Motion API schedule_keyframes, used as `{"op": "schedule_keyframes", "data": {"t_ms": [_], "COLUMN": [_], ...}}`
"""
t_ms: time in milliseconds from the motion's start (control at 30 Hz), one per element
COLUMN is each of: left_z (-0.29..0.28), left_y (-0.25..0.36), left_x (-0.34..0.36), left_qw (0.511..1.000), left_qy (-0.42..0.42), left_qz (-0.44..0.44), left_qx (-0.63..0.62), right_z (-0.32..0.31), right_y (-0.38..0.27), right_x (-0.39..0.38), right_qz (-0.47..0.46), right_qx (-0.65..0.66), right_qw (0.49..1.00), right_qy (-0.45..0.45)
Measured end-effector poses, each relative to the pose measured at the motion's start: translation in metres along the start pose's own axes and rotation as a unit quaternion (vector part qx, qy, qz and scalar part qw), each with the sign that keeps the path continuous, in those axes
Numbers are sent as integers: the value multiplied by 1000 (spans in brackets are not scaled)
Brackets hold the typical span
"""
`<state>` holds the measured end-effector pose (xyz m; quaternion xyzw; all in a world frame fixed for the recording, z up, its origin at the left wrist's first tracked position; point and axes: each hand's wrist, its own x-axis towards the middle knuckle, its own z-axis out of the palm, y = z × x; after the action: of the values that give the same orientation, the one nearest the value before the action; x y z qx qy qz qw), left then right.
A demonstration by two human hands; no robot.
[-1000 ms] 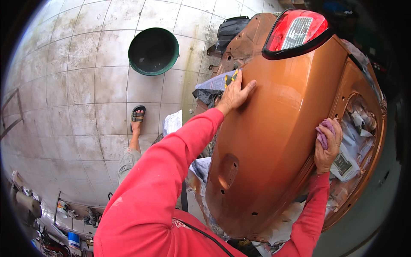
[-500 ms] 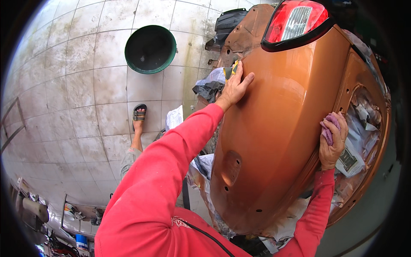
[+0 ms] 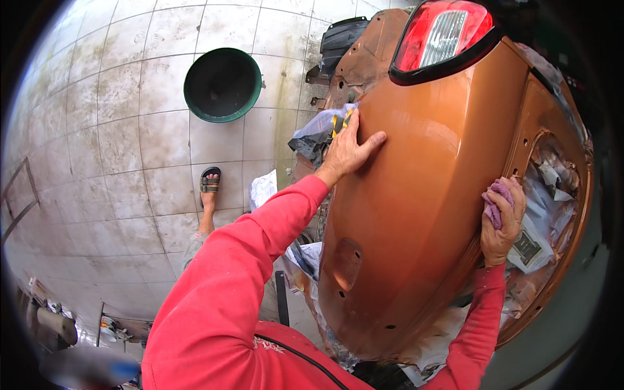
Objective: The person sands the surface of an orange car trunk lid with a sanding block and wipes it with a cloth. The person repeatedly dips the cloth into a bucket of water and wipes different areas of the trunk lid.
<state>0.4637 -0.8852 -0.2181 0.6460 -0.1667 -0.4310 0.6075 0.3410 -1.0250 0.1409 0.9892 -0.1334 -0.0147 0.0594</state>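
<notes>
Up against the person's chest, standing on the floor and tilted away, is the glossy burnt-orange car body panel [image 3: 416, 214] with its red and white tail lamp [image 3: 442, 36] at the top end, and that panel is where all the work is. The right hand [image 3: 500, 221] sits on the panel's right edge with its fingers [image 3: 513, 201] curled tight around a crumpled purple cloth [image 3: 495, 198], pressing it where the painted face turns into the inner side. The left hand [image 3: 348, 153] lies flat on the upper left of the panel, fingers spread apart, gripping nothing, just bracing. As a judgement, the wiping looks well along: the broad face is smooth and shiny with no dust or smears that I can make out, and what is left seems to be the edge under the cloth and the lower end, which is partly hidden. Inside the shell on the right, crumpled newspaper [image 3: 543, 195] is stuffed into the opening. Behind the left hand sits a bundle of grey plastic wrap [image 3: 315, 136]. Further out, a dark green round tub [image 3: 222, 84] rests on the stained tiled floor [image 3: 117, 130], and a sandalled foot [image 3: 209, 185] shows below it.
</notes>
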Motion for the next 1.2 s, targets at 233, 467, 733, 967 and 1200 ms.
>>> {"op": "schedule_keyframes", "data": {"t_ms": [233,467,733,967,1200], "left_z": [12,14,40,61,91], "left_y": [2,33,47,93,-2], "left_x": [32,-12,-119,-95,-303], "left_qw": [983,975,910,916,894], "left_qy": [93,62,-45,33,-126], "left_qz": [157,212,397,379,410], "left_qx": [15,-3,110,128,128], "right_z": [3,3,0,8,-8], "right_y": [-2,-3,3,8,-38], "right_x": [3,1,-13,-14,-124], "right_qz": [3,2,-9,-58,-60], "right_qx": [10,24,6,-3,86], "right_qw": [1000,1000,999,991,986], "right_qy": [7,15,47,118,131]}}
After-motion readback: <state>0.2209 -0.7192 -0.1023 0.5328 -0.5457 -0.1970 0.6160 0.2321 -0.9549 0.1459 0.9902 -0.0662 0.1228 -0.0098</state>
